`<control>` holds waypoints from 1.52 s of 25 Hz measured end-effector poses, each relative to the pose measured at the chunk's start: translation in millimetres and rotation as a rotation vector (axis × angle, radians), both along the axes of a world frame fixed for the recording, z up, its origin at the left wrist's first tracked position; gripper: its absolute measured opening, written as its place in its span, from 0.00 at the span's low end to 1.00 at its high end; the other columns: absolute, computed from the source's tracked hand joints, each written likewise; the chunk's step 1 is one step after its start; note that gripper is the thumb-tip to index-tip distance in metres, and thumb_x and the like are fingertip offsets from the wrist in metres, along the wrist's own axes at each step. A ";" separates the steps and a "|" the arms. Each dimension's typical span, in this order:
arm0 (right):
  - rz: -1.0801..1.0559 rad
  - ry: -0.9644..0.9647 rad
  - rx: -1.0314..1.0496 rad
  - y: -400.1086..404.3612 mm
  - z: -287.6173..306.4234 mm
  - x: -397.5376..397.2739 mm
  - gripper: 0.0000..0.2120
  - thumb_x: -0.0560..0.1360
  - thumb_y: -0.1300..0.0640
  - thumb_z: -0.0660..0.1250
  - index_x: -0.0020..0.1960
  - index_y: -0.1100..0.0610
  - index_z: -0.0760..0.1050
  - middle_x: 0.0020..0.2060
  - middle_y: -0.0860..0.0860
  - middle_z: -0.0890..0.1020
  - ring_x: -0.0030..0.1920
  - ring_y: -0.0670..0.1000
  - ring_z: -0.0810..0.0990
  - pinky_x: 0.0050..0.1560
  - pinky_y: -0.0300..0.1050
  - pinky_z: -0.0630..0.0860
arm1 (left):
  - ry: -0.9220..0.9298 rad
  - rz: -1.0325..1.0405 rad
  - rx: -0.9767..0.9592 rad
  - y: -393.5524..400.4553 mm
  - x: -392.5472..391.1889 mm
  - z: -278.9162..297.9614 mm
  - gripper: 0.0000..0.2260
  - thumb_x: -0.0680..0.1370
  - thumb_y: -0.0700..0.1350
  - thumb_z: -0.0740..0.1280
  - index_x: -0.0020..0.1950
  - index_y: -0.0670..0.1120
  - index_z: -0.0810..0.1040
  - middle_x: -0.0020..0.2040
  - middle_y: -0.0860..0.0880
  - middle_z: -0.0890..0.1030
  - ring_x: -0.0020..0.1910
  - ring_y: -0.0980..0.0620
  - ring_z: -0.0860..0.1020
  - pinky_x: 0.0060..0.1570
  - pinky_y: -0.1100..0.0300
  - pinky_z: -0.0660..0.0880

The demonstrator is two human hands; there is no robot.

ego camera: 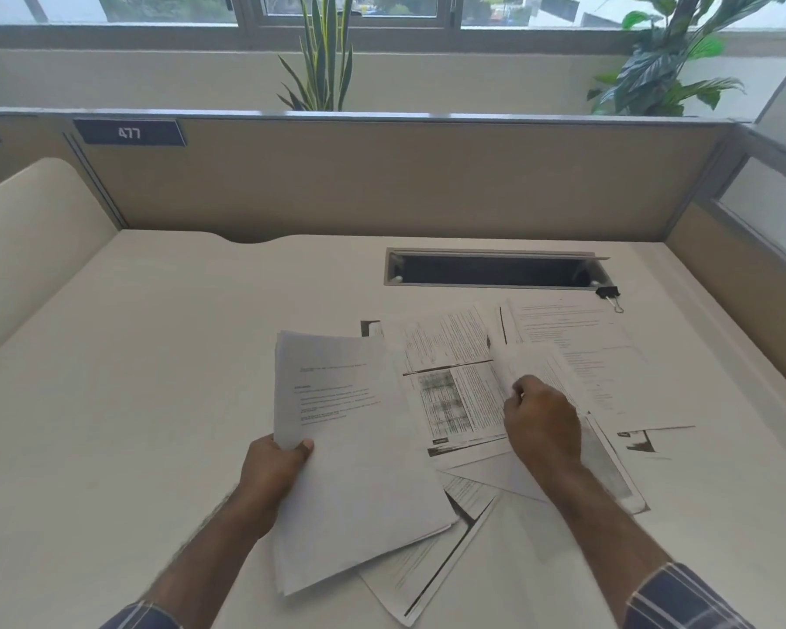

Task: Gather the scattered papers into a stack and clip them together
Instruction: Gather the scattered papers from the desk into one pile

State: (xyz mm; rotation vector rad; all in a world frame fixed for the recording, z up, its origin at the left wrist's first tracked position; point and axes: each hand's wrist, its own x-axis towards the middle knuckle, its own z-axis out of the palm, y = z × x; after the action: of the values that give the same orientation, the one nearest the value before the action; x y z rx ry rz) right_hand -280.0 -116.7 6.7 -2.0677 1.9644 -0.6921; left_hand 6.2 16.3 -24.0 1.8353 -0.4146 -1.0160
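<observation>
Nearest the person, at the front edge of the cream counter [110, 379], a printed sheet [423, 569] lies askew with a dark border line running diagonally, its long axis slanting from near left to far right. Just above it the left hand [273, 469] is closed on the left edge of a gathered stack [350, 438], thumb on top; the stack is white with a few lines of faint text, several sheets thick at its near corner, and its long axis runs near to far, leaning slightly to the left. To the right, the right hand [541, 429] is curled with fingertips pinched on a lifted sheet [532, 370] (blurred, so its print is unreadable). Under that hand more loose papers [454, 379] spread over one another, densely printed, one with a grey table block, each turned at its own angle. Farther right lies another page [577, 347] of sparse text, long axis near to far. Beyond its far right corner a black binder clip [610, 295] rests on the counter, silver handles pointing near-right, just beside the dark cable slot [491, 269].
</observation>
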 end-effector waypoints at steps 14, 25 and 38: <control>0.443 -0.536 0.343 34.2 -12.8 160.4 0.04 0.75 0.55 0.67 0.45 0.53 0.80 0.30 0.45 0.79 0.33 0.48 0.79 0.39 0.48 0.80 | 0.178 -0.176 -0.025 -10.4 2.6 0.4 0.11 0.81 0.44 0.66 0.63 0.47 0.79 0.54 0.47 0.87 0.51 0.46 0.85 0.51 0.51 0.82; 0.325 -0.733 0.417 16.3 -24.9 130.9 0.08 0.77 0.62 0.66 0.54 0.54 0.81 0.47 0.49 0.85 0.49 0.47 0.83 0.55 0.48 0.81 | 0.158 -0.112 -0.018 -10.5 7.6 -3.3 0.10 0.76 0.36 0.71 0.56 0.46 0.81 0.50 0.44 0.87 0.48 0.43 0.86 0.47 0.50 0.82; 0.229 0.115 0.297 -1.0 -67.2 55.8 0.35 0.77 0.37 0.61 0.77 0.55 0.59 0.78 0.54 0.59 0.79 0.57 0.53 0.74 0.57 0.55 | 0.133 -0.022 0.032 0.4 36.8 5.7 0.15 0.76 0.31 0.62 0.60 0.41 0.77 0.50 0.40 0.84 0.48 0.38 0.83 0.42 0.50 0.81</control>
State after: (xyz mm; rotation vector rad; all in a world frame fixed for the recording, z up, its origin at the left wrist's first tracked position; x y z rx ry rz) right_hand -224.3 -117.7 -60.5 -2.1352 1.7222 -0.2249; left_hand 43.0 16.7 -18.4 1.7827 -0.3405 -1.1578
